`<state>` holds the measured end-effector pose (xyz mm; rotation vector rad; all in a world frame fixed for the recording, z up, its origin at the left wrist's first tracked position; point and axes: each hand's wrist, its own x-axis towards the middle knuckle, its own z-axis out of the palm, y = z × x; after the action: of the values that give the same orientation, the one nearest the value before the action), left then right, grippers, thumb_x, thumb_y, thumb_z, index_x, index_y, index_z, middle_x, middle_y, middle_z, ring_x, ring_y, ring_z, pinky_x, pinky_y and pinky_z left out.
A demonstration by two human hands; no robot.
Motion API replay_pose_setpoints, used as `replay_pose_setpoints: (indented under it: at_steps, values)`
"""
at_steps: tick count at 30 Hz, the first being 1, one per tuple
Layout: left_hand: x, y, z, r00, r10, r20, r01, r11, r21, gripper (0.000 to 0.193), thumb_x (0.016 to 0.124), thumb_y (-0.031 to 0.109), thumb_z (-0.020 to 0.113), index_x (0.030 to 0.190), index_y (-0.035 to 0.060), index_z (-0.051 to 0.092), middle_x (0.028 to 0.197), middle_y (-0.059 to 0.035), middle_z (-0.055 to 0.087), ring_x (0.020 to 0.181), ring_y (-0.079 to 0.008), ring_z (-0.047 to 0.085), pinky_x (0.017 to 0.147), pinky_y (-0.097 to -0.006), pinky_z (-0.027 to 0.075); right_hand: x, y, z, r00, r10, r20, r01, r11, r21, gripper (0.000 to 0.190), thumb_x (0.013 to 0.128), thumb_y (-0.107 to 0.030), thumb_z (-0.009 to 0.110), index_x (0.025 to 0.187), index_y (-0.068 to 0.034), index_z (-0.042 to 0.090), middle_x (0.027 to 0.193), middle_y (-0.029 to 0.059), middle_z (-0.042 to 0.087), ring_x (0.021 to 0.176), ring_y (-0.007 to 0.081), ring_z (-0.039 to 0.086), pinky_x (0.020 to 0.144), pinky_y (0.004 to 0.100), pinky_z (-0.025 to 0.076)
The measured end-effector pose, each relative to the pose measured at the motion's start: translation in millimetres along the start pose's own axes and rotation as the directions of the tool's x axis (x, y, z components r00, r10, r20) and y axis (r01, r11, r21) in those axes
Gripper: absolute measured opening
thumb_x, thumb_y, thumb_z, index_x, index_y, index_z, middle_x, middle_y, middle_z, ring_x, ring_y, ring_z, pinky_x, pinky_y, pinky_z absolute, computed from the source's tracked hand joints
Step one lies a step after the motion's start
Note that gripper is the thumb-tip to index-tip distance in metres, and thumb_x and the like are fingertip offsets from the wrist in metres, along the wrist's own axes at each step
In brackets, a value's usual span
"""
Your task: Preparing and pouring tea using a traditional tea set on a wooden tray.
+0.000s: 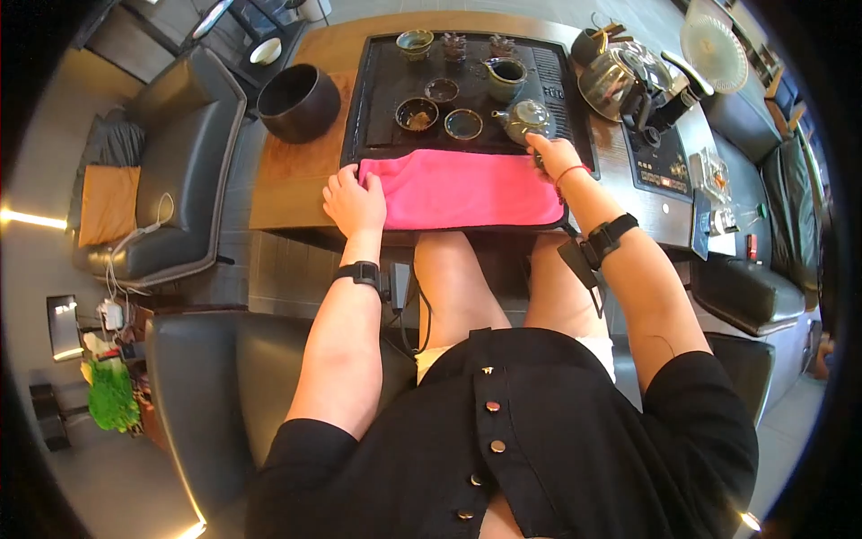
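Observation:
A pink cloth (465, 192) is spread along the near edge of the black tea tray (384, 87). My left hand (357, 199) rests at the cloth's left end, fingers bent over its edge; whether it pinches the cloth I cannot tell. My right hand (555, 158) is closed on the dark side handle of a lidded glazed teapot (528, 120), which stands on the tray at the cloth's far right. Left of the teapot are a small cup (463, 124), a dark bowl with brown matter inside (417, 115) and another small dish (441, 90). Behind the teapot stands a spouted pitcher (505, 76).
A glazed bowl (415, 44) and two small dark figures (454, 47) stand at the tray's back. A large black pot (299, 102) is left of the tray. To the right are a glass kettle (614, 79) and a control panel (661, 162). Cables hang from both wrist straps.

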<state>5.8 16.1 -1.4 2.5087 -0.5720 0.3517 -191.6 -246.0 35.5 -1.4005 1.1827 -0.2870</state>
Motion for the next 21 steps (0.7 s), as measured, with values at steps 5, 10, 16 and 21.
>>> replay_pose_setpoints:
  at_steps: [5, 10, 16, 21]
  values:
    - [0, 0, 2, 1.0, 0.012, 0.027, -0.012, 1.0, 0.017, 0.033, 0.081, 0.031, 0.062, 0.108, 0.0099, 0.062, 0.108, -0.0127, 0.06, 0.106, -0.0333, 0.052, 0.089, -0.0487, 0.041, 2, -4, -10, 0.99, 0.031, 0.135, -0.005, 0.982, -0.19, 0.064, 0.085, -0.063, 0.054, 0.092, 0.0, 0.066, 0.067, 0.011, 0.065, 0.05, 0.0188, 0.062, 0.042, 0.028, 0.045]
    - [2, -1, 3, 1.0, 0.018, 0.024, -0.019, 0.999, 0.04, 0.034, 0.081, 0.03, 0.063, 0.107, 0.008, 0.061, 0.107, -0.0129, 0.061, 0.105, -0.0335, 0.053, 0.089, -0.0472, 0.041, 13, 8, -55, 0.936, -0.34, -0.095, 0.244, 0.816, -0.524, 0.052, 0.086, -0.053, 0.052, 0.09, -0.005, 0.071, 0.083, 0.0186, 0.069, 0.082, 0.0314, 0.068, 0.077, 0.0391, 0.052]
    - [3, -7, 7, 0.996, 0.082, -0.029, -0.081, 0.995, 0.051, 0.03, 0.082, 0.029, 0.063, 0.104, 0.0082, 0.06, 0.097, -0.0102, 0.059, 0.096, -0.0312, 0.053, 0.085, -0.0459, 0.042, 38, 49, -111, 0.769, -0.48, -0.423, 0.017, 0.676, -0.737, 0.031, 0.088, -0.039, 0.053, 0.098, -0.014, 0.067, 0.11, 0.0123, 0.061, 0.106, 0.0338, 0.059, 0.087, 0.0464, 0.048]
    - [5, -16, 5, 0.994, 0.111, -0.014, -0.11, 0.993, 0.041, 0.032, 0.082, 0.028, 0.066, 0.106, 0.0079, 0.06, 0.096, -0.01, 0.058, 0.095, -0.031, 0.053, 0.086, -0.0453, 0.041, 30, 71, -113, 0.724, -0.537, -0.433, -0.016, 0.614, -0.789, 0.023, 0.084, -0.039, 0.062, 0.092, -0.017, 0.065, 0.102, 0.0061, 0.06, 0.101, 0.0277, 0.059, 0.085, 0.0461, 0.046]
